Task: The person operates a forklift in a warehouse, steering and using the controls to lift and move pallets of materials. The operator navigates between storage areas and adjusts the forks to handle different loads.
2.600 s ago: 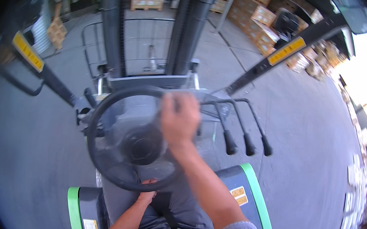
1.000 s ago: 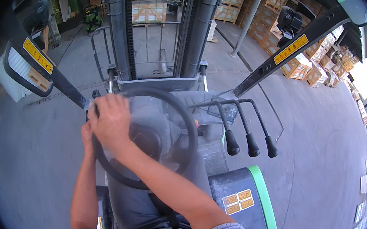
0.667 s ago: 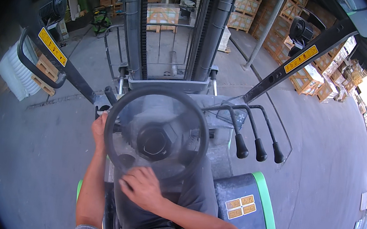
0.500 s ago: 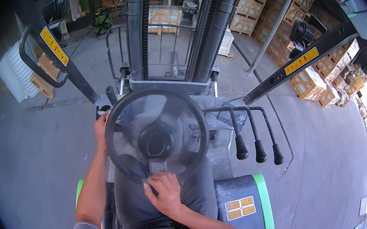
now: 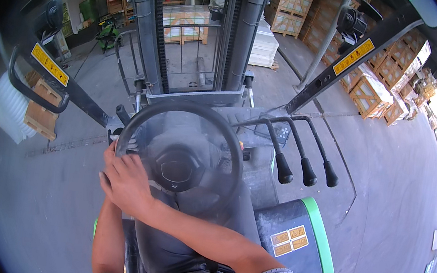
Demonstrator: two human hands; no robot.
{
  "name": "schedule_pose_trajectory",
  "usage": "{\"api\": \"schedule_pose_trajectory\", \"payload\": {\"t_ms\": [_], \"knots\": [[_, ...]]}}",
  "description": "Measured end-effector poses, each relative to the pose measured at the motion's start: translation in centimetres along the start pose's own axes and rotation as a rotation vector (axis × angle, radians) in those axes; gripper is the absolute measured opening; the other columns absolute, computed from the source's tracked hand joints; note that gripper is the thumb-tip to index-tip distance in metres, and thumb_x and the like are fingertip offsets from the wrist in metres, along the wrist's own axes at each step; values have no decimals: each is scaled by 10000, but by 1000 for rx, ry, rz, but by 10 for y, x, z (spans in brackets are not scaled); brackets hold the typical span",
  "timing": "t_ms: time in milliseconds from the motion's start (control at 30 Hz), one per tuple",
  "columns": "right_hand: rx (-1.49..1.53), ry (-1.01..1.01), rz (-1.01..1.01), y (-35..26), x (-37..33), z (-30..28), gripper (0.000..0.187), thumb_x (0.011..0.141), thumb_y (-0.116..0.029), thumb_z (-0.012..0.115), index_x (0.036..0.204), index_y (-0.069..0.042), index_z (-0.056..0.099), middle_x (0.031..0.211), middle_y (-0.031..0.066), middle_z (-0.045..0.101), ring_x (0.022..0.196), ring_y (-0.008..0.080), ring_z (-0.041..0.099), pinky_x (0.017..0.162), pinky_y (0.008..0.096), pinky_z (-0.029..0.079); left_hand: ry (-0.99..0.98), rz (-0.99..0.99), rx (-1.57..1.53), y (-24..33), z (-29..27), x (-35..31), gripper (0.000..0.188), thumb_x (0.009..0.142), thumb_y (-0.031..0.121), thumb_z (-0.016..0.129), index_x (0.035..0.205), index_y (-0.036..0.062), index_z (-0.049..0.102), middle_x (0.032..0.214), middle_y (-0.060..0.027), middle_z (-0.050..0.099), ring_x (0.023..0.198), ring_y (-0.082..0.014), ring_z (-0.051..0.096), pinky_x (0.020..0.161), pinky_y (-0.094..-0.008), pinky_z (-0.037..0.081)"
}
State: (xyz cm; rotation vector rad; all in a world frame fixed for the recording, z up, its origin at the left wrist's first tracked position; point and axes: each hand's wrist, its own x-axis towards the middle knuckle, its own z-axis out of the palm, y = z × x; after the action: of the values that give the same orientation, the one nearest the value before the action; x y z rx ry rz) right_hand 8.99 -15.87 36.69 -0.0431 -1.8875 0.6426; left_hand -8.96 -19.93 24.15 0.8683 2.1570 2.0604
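Crossing over my left forearm, my right hand (image 5: 128,183) is at the left side of the black steering wheel (image 5: 200,108), its fingers curled and closed at the rim. Just beyond it, my left hand (image 5: 109,151) is by the wheel's left edge, close to a short black lever (image 5: 122,114). Most of its fingers are hidden behind my right hand and the rim, so its grip does not show. The wheel's spokes look smeared around the dark hub (image 5: 177,168). Both my hands are away from the three black-knobbed levers (image 5: 308,176) at the right.
Ahead stands a forklift mast (image 5: 149,24) with a guard frame. Beyond it are a wooden crate (image 5: 186,23) and a stack of white slabs (image 5: 263,45). More crates (image 5: 372,95) line the right. White wrapped rolls (image 5: 9,108) and a pallet (image 5: 43,109) stand left.
My right hand has swung from the wheel's bottom to its left side, over my left forearm. The wheel has turned clockwise. The surroundings have shifted slightly left in view.
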Motion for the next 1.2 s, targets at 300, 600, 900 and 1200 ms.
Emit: {"api": "schedule_pose_trajectory", "payload": {"t_ms": [300,600,900,1200], "knots": [[11,68,50,-2,30,32,133,817,-123,750,833,-35,653,891,115,588,897,294,588,880,443,464,57,-67,-70,-5,-43,-11,449,1074,456,572,1009,38,723,723,33,589,648,-69,527,546,-284,423],[10,94,68,-6,45,52,167,785,-119,785,886,-37,680,931,106,618,901,283,585,848,423,463,76,-92,-107,-5,-66,0,468,1070,472,573,1005,32,718,740,29,595,664,-74,533,564,-288,430],[-4,120,84,4,67,87,162,775,-157,768,825,-43,663,878,112,594,886,279,578,872,419,454,77,-104,-205,-5,-81,49,487,1065,489,574,1001,27,713,756,25,602,681,-79,538,582,-292,437],[-183,220,89,73,147,60,133,844,-170,711,781,-66,658,836,116,596,887,299,592,861,439,432,-5,-144,-484,-40,-41,107,506,1061,506,575,996,22,708,772,20,608,698,-84,544,600,-296,444]]}}
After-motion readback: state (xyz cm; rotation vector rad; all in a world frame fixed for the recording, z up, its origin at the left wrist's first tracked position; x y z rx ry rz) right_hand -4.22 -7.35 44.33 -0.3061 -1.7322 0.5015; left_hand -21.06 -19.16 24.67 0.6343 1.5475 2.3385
